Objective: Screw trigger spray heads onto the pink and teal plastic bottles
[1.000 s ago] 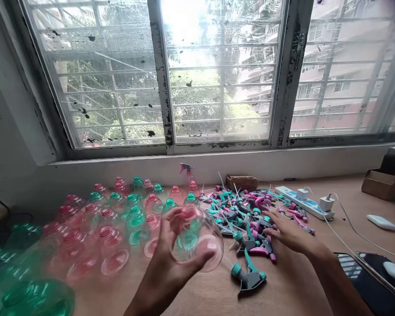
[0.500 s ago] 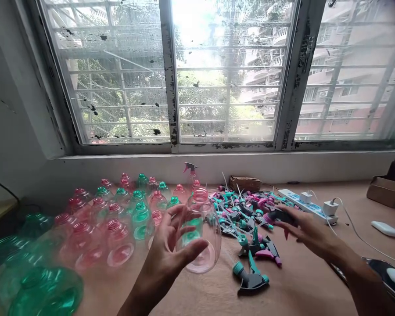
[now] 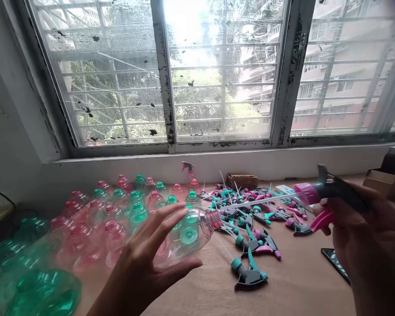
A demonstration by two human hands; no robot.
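Though upright earlier, pink bottle (image 3: 193, 239) now tilted

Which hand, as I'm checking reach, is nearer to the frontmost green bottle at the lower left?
Left. The left hand, holding a pink-necked bottle, is to the right of that green bottle; the right hand, holding a spray head, is much farther right.

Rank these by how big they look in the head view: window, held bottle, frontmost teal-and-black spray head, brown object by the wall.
1. Window
2. Held bottle
3. Frontmost teal-and-black spray head
4. Brown object by the wall
Apparent size only.
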